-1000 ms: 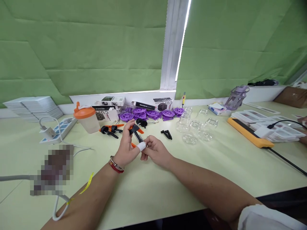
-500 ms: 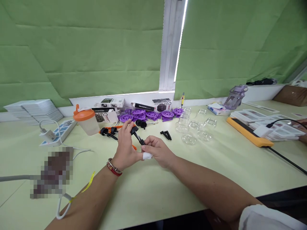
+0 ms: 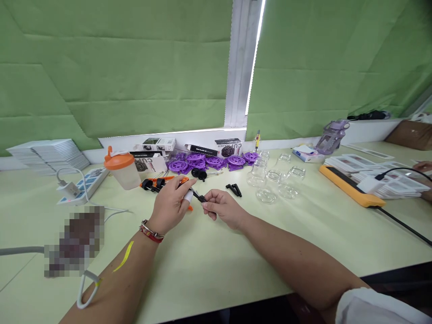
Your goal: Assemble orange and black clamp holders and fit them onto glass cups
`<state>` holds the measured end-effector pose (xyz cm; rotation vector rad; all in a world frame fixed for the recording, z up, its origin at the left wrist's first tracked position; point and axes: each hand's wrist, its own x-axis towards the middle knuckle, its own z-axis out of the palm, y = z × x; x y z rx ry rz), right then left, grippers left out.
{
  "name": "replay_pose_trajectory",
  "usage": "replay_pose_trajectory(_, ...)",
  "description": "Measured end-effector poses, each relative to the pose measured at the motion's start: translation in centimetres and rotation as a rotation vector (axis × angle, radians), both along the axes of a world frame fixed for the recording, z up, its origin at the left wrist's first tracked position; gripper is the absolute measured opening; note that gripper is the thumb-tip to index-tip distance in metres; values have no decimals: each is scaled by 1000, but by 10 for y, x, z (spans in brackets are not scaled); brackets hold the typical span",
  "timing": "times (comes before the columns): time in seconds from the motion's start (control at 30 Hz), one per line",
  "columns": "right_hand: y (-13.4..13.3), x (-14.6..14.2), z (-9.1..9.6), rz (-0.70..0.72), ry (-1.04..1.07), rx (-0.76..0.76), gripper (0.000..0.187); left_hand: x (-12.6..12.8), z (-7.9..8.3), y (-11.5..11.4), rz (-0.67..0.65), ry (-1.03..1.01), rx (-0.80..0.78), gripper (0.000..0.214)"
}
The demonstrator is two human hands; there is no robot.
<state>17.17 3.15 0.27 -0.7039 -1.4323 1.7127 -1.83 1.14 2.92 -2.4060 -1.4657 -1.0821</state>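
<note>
Over the middle of the table, my left hand (image 3: 170, 201) is closed around the upper end of a thin metal rod with black ends (image 3: 200, 196). White wrapping covers its thumb, and an orange bit shows at its fingertips. My right hand (image 3: 224, 208) pinches the rod's lower black end between thumb and fingers. What the left fingers cover is hidden. Behind that hand lie orange and black parts (image 3: 158, 183). Two short black pieces (image 3: 234, 190) rest beyond the right hand, and round black parts (image 3: 199, 174) lie farther back.
Purple wheel-shaped parts (image 3: 205, 162) line the back, by cup holder boxes (image 3: 229, 147). Clear glass-like vessels (image 3: 272, 182) stand to the right, before an orange-edged power strip (image 3: 351, 185). At left are an orange-lidded cup (image 3: 123, 173), a white power strip (image 3: 84, 185) and cables. Another person's hand (image 3: 422, 167) shows far right.
My left hand has turned and lowered, its fingers folding over the upper end of the rod. Its wrapped thumb has moved up along the rod. My right hand keeps its pinch.
</note>
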Motion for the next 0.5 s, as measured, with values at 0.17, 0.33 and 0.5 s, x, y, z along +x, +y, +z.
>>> replay_pose_trajectory(0.17,7,5,-2,35,-4,20,29,0,5,-5,-28,20,-34,36)
replay_pose_trajectory(0.33,12,10,-3,116,-21,23,32,-1,6,-6,-18,51,-89,30)
replay_pose_trajectory(0.5,16,15,-1,128,-80,33,36,1,9,-9,-46,102,-215,18)
